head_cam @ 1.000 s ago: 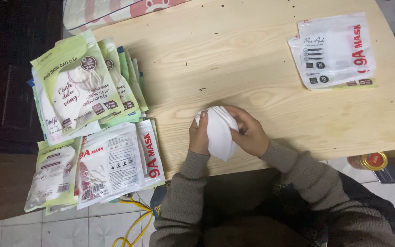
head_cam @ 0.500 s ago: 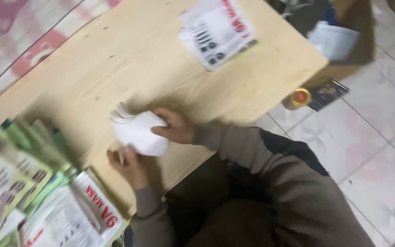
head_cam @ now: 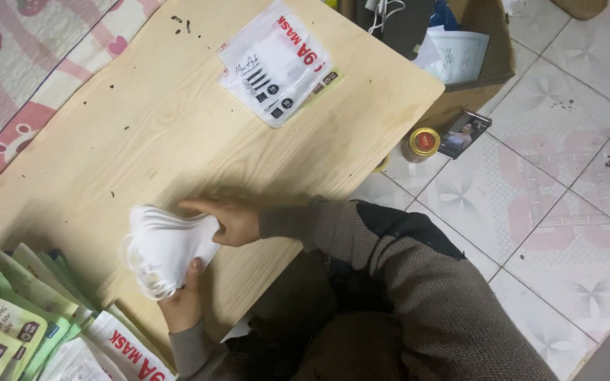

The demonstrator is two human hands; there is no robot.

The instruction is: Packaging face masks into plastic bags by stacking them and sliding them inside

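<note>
A stack of white face masks (head_cam: 164,243) rests on the light wooden table (head_cam: 178,134), held between both hands. My left hand (head_cam: 185,300) grips the stack from the near side, thumb on top. My right hand (head_cam: 229,219) presses against the far right edge of the stack, fingers closed over it. Both forearms are in brown knit sleeves.
A white plastic mask packet (head_cam: 277,63) lies at the table's far side. Green and white mask packets (head_cam: 22,324) are fanned out at the lower left. A cardboard box (head_cam: 460,49), a small yellow-lidded jar (head_cam: 423,143) and a photo card (head_cam: 464,134) sit on the tiled floor to the right.
The camera has swung, so the table sits at a steeper angle. Both hands have stayed on the mask stack, which now lies more squared up and flatter on the table.
</note>
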